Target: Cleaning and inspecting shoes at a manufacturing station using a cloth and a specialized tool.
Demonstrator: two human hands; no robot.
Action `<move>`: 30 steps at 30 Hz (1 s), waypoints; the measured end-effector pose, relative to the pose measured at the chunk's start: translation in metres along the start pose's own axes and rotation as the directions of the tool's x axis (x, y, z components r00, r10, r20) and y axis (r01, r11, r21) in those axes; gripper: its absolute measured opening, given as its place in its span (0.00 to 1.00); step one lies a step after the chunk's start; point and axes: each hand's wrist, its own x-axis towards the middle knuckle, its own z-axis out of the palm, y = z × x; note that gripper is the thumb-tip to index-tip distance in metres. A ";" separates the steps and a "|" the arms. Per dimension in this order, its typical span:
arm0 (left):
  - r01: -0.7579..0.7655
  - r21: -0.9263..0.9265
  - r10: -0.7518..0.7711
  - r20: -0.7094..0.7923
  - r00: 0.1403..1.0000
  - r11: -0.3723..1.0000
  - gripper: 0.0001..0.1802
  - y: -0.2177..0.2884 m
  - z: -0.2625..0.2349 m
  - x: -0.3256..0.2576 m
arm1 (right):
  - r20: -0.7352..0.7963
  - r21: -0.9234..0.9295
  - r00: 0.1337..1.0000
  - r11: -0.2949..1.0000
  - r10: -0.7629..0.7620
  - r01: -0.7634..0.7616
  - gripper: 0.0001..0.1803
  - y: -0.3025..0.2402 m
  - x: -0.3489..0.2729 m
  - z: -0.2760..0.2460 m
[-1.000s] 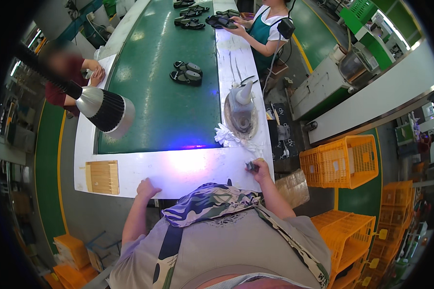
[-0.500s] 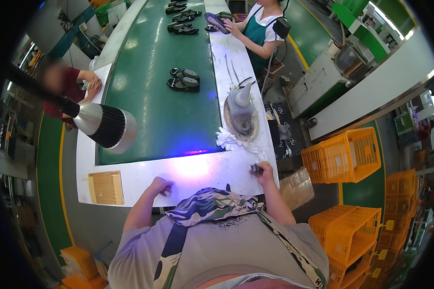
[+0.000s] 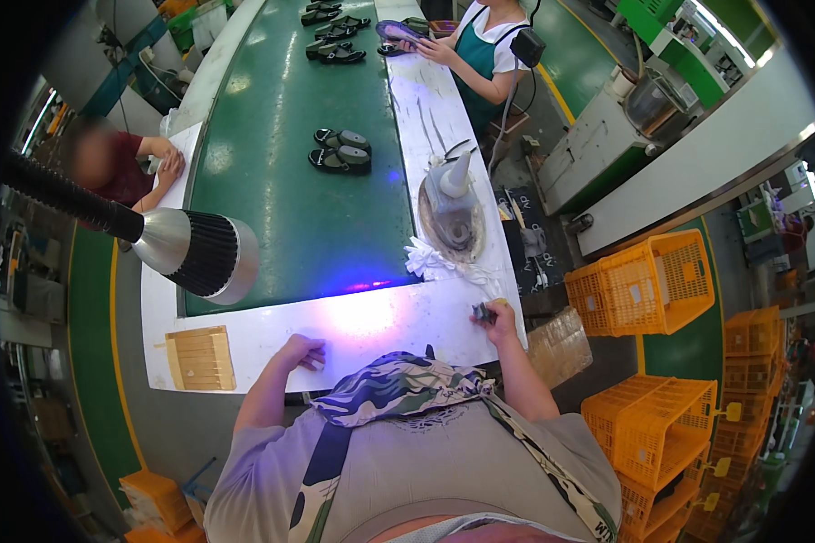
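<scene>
My left hand rests on the white front ledge of the bench, its fingers curled in, with no object showing in it. At the ledge's right corner, my right hand grips a small dark grey piece; its exact kind is too small to make out. Just beyond that hand lies a crumpled white cloth. Behind the cloth, a pale bottle with a pointed nozzle stands on a stained oval tray. A pair of dark strapped shoes sits on the green belt.
A lamp hangs over the belt's left side. A wooden slatted board lies at the left corner. Orange crates stand at right. One co-worker handles a purple-edged shoe; another person's hands rest at the left edge. More shoes lie farther up.
The whole view has shifted slightly. Both my hands keep nearly the same place and pose, and the dark piece stays in my right hand.
</scene>
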 end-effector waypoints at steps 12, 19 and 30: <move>0.007 0.007 -0.007 -0.011 1.000 1.000 0.19 -0.001 0.003 -0.001 | 0.018 -0.001 0.999 0.999 0.035 -0.035 0.03 0.000 0.004 -0.003; -0.003 0.013 0.003 -0.024 1.000 1.000 0.18 0.000 0.003 0.001 | 0.007 -0.026 1.000 0.999 0.024 -0.024 0.03 -0.001 0.004 -0.003; 0.014 0.000 -0.014 0.013 1.000 1.000 0.20 0.001 -0.001 0.003 | 0.008 -0.016 1.000 1.000 0.024 -0.024 0.03 0.000 0.006 -0.003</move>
